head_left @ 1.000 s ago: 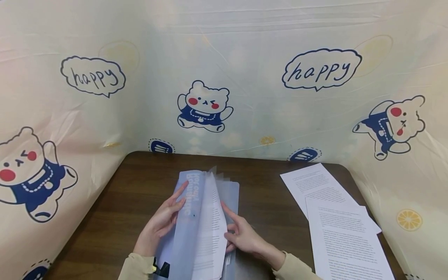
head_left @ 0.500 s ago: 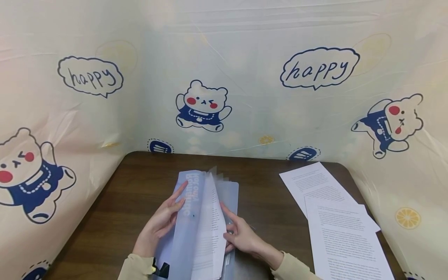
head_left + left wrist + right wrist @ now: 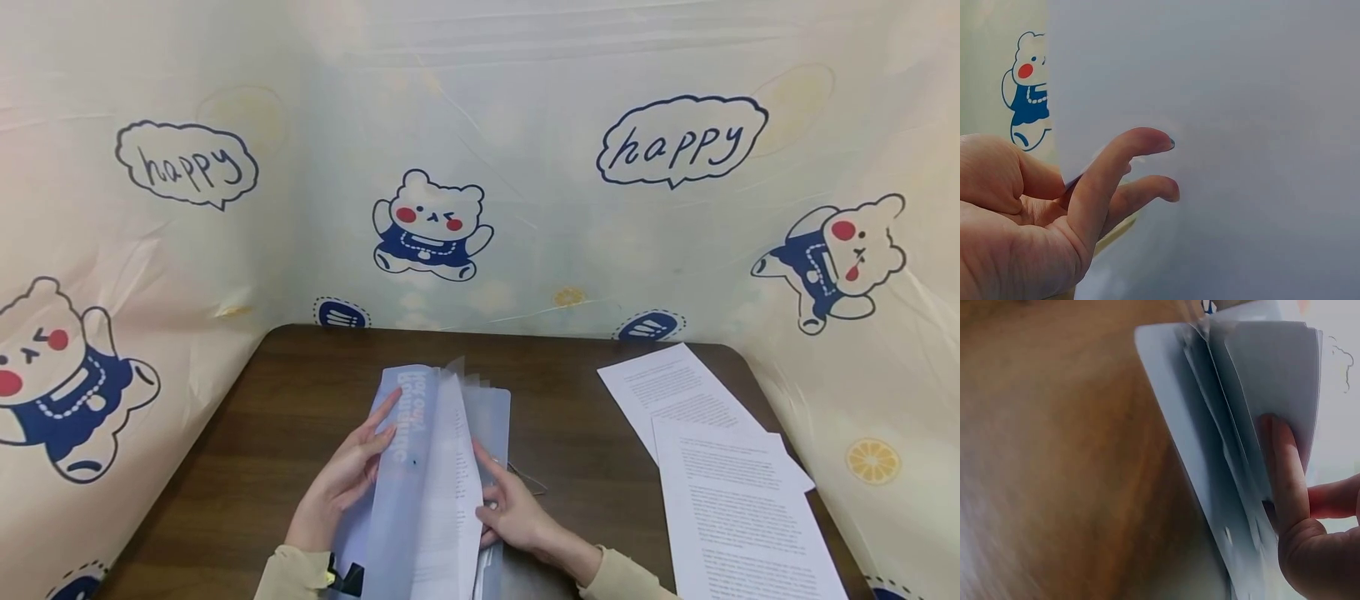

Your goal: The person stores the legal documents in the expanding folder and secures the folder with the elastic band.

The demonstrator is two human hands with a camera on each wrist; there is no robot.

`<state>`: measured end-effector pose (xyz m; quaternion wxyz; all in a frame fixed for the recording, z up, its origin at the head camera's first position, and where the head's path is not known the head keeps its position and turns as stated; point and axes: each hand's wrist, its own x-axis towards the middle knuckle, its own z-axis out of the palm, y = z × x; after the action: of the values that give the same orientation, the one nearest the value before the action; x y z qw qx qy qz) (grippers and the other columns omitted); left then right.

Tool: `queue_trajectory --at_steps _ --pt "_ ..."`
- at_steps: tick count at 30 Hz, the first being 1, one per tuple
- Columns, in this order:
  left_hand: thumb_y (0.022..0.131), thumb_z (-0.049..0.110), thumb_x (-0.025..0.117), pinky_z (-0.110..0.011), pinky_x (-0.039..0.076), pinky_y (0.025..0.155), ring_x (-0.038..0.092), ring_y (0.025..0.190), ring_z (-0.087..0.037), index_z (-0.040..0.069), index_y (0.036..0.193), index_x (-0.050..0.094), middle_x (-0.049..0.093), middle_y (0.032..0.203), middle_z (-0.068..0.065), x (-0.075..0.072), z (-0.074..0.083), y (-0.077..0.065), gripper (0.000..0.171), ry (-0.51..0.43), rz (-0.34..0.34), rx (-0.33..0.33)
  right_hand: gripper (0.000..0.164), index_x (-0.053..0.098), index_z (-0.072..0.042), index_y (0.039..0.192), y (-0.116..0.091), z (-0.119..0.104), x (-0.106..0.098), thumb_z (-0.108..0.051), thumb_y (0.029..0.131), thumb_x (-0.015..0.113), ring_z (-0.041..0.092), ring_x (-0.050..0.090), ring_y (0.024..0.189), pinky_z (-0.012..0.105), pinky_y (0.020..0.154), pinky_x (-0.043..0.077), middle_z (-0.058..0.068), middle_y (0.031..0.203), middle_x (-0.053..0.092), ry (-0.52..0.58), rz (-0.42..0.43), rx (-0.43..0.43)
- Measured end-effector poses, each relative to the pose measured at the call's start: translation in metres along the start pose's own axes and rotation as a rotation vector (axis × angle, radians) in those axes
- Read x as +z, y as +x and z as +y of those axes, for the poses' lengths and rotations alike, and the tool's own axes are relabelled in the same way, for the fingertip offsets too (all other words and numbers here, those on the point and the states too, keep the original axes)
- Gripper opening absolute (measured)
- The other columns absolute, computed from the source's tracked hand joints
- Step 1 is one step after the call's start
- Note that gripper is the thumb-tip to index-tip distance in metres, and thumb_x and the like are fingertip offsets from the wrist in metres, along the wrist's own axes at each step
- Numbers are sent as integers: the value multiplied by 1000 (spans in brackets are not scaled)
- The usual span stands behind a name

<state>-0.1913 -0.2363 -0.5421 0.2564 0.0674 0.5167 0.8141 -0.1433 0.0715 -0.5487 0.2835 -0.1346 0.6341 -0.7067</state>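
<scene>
On the bench (image 3: 581, 400), the blue folder (image 3: 401, 492) is gripped at its left side by the left hand (image 3: 341, 475); pages (image 3: 452, 500) are pinched at their right edge by the right hand (image 3: 517, 510). Room is left before the loose sheets (image 3: 742, 500) along the bench's right edge.

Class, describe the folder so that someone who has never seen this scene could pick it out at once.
On the dark brown table, find the person's left hand and right hand. Between them is a partly opened light-blue folder with white printed pages inside. Its blue colour and pale lettering set it apart from the loose white sheets lying farther right.
</scene>
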Motion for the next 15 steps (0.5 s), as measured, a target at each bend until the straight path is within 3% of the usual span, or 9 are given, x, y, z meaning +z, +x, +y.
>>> queue_trajectory --at_steps 15 --pt "121 16 36 -12 57 69 76 92 -1 31 178 -6 73 124 10 -1 -1 0 72 -13 -28 9 96 11 -7 177 -3 18 14 21 94 51 21 77 75 21 55 62 39 130 71 21 68 -25"
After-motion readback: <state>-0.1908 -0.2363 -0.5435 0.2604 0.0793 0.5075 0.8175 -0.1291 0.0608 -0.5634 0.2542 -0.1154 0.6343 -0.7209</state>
